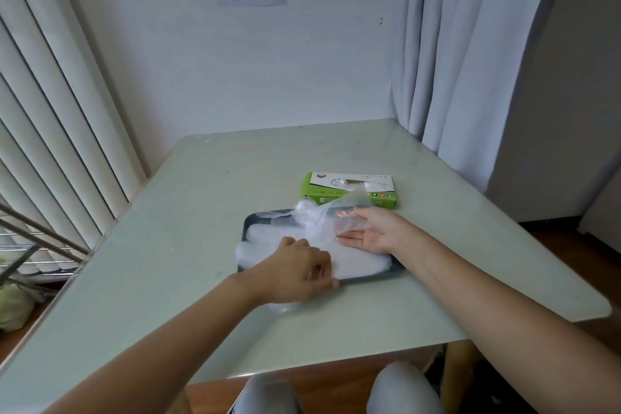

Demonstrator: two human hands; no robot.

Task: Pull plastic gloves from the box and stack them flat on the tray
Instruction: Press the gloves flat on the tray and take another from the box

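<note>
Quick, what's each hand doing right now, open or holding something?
Left hand: fingers curled on the glove stack; a grip cannot be told.
Right hand: open, straight fingers carrying a loose glove.

Work surface: a pale green, glossy table (201, 212), set into a room corner with its far edge against the wall. Two items rest directly on it. A dark tray (386, 274) sits centre-right. A green-and-white box (349, 190) lies flat just beyond the tray's far right corner. A fold of clear glove film (285, 307) spills over the tray's near edge onto the tabletop.
</note>
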